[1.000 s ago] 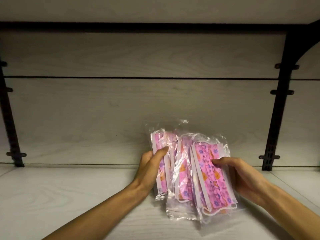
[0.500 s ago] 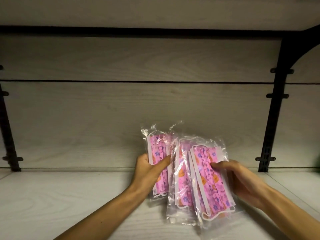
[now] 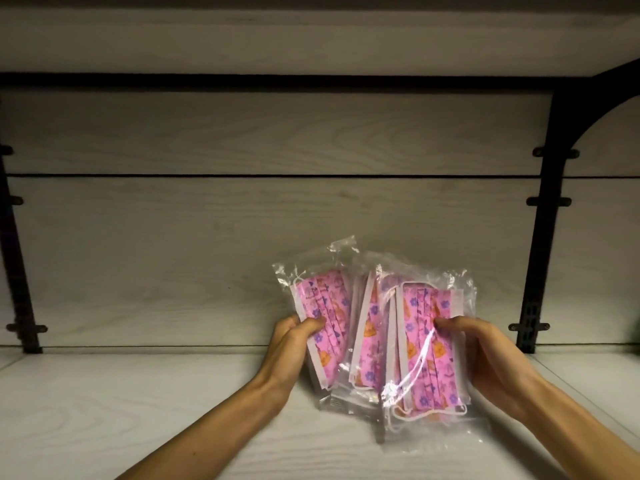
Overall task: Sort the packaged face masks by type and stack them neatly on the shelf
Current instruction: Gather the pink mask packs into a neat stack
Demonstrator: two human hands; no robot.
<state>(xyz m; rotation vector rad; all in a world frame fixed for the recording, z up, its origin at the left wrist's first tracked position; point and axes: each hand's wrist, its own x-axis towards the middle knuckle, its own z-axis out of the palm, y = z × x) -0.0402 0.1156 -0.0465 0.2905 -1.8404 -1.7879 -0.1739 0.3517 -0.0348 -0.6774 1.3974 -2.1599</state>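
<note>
Several clear plastic packs of pink patterned face masks (image 3: 369,344) stand fanned out on a pale wooden shelf (image 3: 138,410), near the back wall. My left hand (image 3: 294,344) grips the leftmost pack (image 3: 325,317), thumb on its front, and tilts it away from the others. My right hand (image 3: 485,358) holds the rightmost, front pack (image 3: 429,344) by its right side, thumb pressed on the front. The middle packs lean between the two, partly hidden.
The shelf's back wall is pale wood panelling (image 3: 242,220). Black metal brackets stand at the left (image 3: 17,289) and right (image 3: 540,237). Another shelf board (image 3: 311,36) runs overhead. Bare shelf surface lies to the left of the packs.
My left hand has pulled the leftmost pack away from the bundle and turned its front toward me. The bundle has spread wider; my right hand keeps hold of the front pack.
</note>
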